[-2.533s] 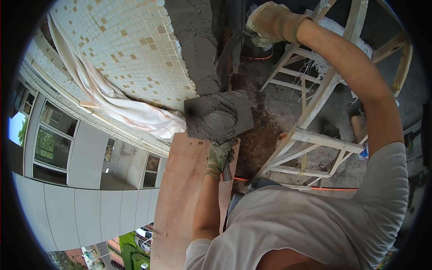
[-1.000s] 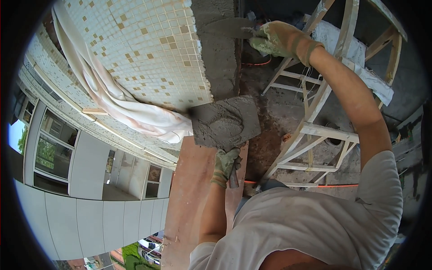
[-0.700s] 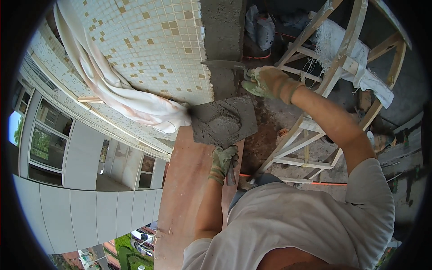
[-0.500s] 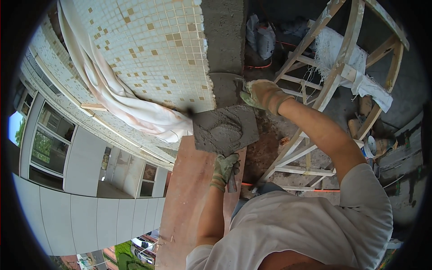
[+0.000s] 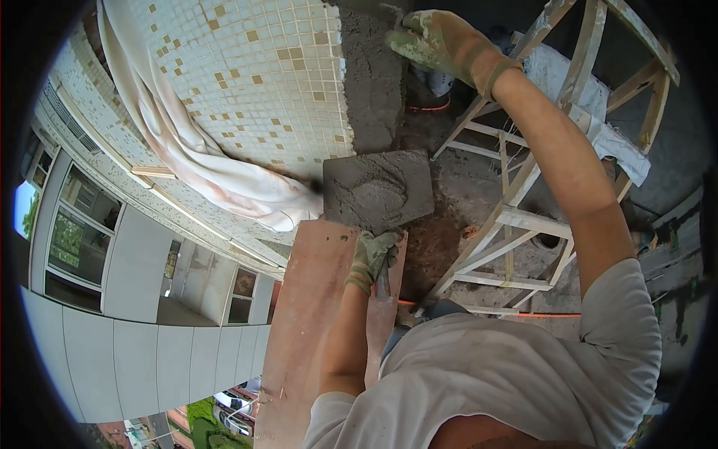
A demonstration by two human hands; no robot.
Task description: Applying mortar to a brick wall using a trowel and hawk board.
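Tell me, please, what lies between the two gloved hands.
In the head view, the mortar-covered board lies nearest the left hand; beyond it, a grey mortar strip extends toward the right hand.

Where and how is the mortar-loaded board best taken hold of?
Probably by its handle, coming from the near side: the handle sticks out past the near edge of the board, where the left hand grips it. Mortar covers the top, so a grip there would likely smear it.
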